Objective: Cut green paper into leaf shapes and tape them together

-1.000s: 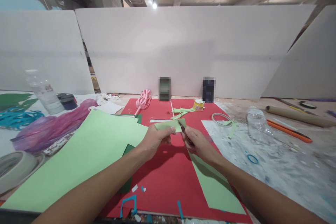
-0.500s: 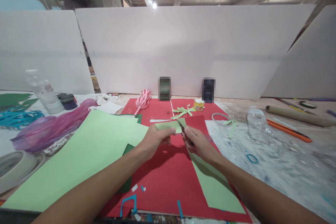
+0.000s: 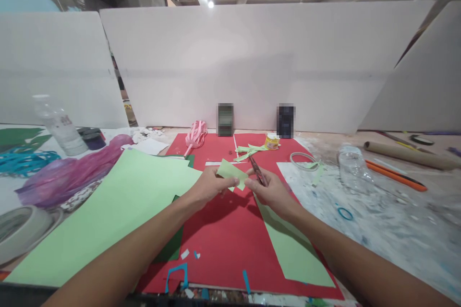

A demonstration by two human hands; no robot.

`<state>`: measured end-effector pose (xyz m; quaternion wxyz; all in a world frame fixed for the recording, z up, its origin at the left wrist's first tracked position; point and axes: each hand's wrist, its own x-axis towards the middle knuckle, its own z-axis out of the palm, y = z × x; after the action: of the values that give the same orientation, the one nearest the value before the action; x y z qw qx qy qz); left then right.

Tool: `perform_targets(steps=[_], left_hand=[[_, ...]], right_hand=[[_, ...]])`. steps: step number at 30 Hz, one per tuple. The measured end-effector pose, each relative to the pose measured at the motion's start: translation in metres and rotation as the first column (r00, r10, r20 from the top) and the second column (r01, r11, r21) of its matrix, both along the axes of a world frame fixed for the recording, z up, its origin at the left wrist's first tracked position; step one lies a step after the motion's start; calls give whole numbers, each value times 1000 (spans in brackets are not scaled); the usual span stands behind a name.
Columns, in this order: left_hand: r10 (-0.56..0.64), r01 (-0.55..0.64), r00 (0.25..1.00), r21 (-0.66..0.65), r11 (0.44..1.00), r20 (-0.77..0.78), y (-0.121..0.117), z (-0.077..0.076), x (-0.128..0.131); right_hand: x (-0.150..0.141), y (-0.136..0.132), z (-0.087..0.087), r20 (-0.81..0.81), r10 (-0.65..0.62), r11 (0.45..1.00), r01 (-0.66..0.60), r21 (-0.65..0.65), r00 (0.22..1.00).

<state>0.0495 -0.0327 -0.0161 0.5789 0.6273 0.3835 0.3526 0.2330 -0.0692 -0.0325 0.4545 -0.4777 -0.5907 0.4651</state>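
My left hand [image 3: 212, 183] is closed on a small light green paper piece [image 3: 230, 171], which is tilted above the red sheet. My right hand [image 3: 268, 191] grips a pair of scissors [image 3: 258, 171], their narrow end pointing up and away. Its thumb and fingertips also come to the right edge of the green piece. Beneath my right forearm lies a light green paper strip [image 3: 295, 254] on the red sheet [image 3: 230, 244]. To the left spreads a large light green sheet [image 3: 118, 201]. Cut green strips fanned like a flower [image 3: 247, 151] lie beyond my hands.
A yellow jar [image 3: 272, 142] and a pink paper tassel [image 3: 196, 134] stand at the back. On the right are a clear bottle [image 3: 351, 168], an orange cutter [image 3: 396, 176] and a cardboard tube [image 3: 406, 154]. Tape rolls [image 3: 25, 230] and a pink plastic bag [image 3: 79, 175] lie left.
The small green piece has turned and now tilts upward in my left hand. The scissors have come away from its edge and swung upward in my right hand.
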Motion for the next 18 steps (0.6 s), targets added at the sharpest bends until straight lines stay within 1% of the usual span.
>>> perform_targets(steps=[2,4,6,9,12,14,16,18], left_hand=[[-31,31,999,8,999,-9,-1,0,1],[-34,34,999,1,999,-6,-2,1,2],[0,0,1000,2,1000,1,-2,2,3],[84,-85,996,39,996,25,-4,3,5],[94,-97,995,88,991,44,-7,4,9],[85,-84,996,162,983,1,-8,5,10],[95,-76,993,234,969,-73,-8,6,9],[97,-62,988,266,962,-121,-8,8,7]], right_hand=[[-1,0,0,13,-13,1000,13,7,1000],[-1,0,0,21,-40,999,39,15,999],[1,1,0,52,-46,999,45,17,998],[1,1,0,83,-5,1000,5,-8,997],[0,-1,-1,92,47,999,-49,15,995],[-2,-2,-3,92,44,998,-48,45,995],[-2,-2,-4,79,15,998,-19,53,997],[-1,-2,-4,77,3,999,-7,54,997]])
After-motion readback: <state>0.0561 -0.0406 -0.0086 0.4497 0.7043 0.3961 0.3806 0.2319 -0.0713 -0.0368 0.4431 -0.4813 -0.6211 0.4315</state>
